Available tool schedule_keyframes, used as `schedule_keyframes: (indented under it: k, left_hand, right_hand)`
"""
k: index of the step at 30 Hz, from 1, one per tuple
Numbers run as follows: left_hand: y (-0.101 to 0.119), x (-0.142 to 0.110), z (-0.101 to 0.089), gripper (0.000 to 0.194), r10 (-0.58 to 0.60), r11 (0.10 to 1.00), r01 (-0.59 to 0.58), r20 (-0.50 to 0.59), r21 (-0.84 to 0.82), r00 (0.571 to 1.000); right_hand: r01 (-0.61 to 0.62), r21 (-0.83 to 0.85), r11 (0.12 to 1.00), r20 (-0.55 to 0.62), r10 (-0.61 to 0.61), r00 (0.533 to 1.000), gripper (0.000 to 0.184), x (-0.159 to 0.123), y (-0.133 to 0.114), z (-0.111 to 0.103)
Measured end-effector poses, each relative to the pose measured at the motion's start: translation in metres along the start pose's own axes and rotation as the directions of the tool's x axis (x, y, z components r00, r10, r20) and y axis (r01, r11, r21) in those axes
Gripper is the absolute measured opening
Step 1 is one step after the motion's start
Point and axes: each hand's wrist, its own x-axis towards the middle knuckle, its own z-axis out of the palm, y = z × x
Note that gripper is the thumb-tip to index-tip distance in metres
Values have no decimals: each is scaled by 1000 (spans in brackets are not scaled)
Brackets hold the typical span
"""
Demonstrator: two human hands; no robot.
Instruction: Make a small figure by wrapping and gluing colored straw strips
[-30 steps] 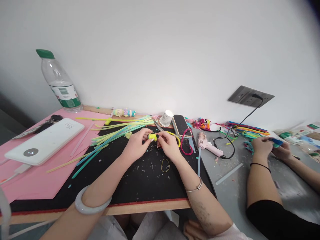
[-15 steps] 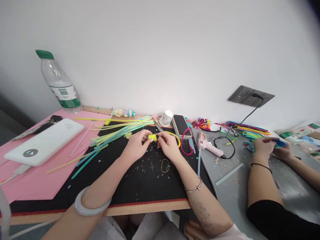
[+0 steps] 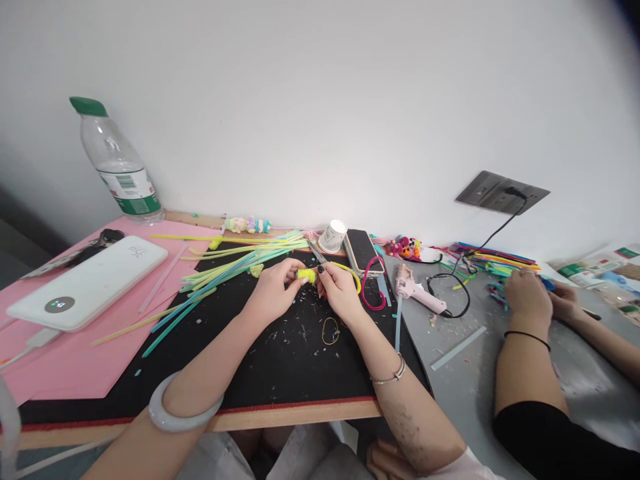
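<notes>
A tightly wound bright yellow pipe cleaner [image 3: 305, 274] is between my hands, over the black mat [image 3: 280, 373]. My left hand [image 3: 273, 290] pinches the left end of the coil with thumb and forefinger. At its right end, my right hand [image 3: 341, 290] is closed with fingertips on the same pipe cleaner; its exact grip is partly hidden. A yellow loose length [image 3: 355, 275] curves out behind my right hand. Just beyond the fingers lie scissors [image 3: 316, 251], their handles partly covered. A thin rubber band [image 3: 330, 331] rests on the mat below my right hand.
Pastel pipe cleaners [image 3: 235, 260] spread to the left, near a white power bank [image 3: 90, 283] and a bottle [image 3: 120, 167]. Behind stand a paper cup [image 3: 332, 237] and a phone [image 3: 364, 251]. Rightward lie a pink glue gun [image 3: 417, 291] and a co-worker's hands [image 3: 530, 297].
My right hand's fingers have shifted slightly, baring more of the yellow coil's right side. My left hand stays in place. The co-worker's hands have turned and moved.
</notes>
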Motion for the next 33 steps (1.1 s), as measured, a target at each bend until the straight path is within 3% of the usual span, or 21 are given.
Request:
schedule_keyframes:
  k: [33]
  left_hand:
    - [-3,-1,1,17,-11,1000,11,-9,1,1000]
  right_hand:
    - [-24,-3,1000,5,24,1000,29,0,-1,0]
